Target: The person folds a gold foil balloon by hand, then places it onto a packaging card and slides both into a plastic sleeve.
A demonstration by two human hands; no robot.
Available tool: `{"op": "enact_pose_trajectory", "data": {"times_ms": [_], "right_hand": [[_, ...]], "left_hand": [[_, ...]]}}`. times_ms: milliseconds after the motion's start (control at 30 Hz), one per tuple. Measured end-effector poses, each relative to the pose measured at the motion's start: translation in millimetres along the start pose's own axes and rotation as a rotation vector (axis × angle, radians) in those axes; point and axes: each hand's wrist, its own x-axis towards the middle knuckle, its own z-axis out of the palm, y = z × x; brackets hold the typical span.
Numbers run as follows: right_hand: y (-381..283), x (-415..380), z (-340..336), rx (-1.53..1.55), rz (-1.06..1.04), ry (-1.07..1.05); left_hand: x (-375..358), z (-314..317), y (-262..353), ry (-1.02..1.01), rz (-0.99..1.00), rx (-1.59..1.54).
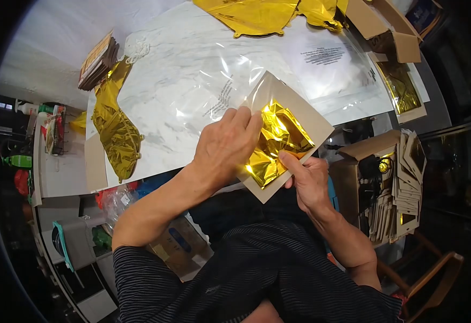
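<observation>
My right hand [312, 182] grips the lower right side of a beige card [312, 119], its thumb pressing on a folded gold foil balloon [285, 132] that lies over the card. At the card's upper left edge, the curled fingers of my left hand [227, 141] pinch what looks like the clear plastic bag [235, 70]. This bag spreads over the table, with small dark print on it. The fingertips of my left hand are partly hidden. Card and foil are tilted in front of my chest, over the table's near edge.
Flat gold foil balloons [251, 16] lie along the far edge of the marbled table [160, 75], another [114, 124] at its left. More clear bags [327, 70] are at right. A stack of cards [98, 59] stands far left. An open carton [364, 148] holds several packed cards [408, 177].
</observation>
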Motion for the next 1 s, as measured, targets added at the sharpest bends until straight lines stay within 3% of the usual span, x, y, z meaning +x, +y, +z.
{"op": "enact_pose_trajectory", "data": {"times_ms": [267, 567, 633, 767, 1000], "right_hand": [[10, -2, 15, 0.001, 0.008, -0.067], [10, -1, 12, 0.027, 0.007, -0.066], [11, 0, 16, 0.033, 0.016, -0.077], [11, -2, 16, 0.042, 0.148, -0.168], [21, -5, -2, 0.024, 0.060, -0.138]], "left_hand": [[10, 14, -7, -0.014, -0.092, 0.040], [7, 9, 7, 0.098, 0.084, -0.048], [9, 10, 4, 0.012, -0.019, 0.007], [5, 20, -4, 0.021, -0.017, 0.017], [1, 19, -9, -0.022, -0.019, -0.013]]}}
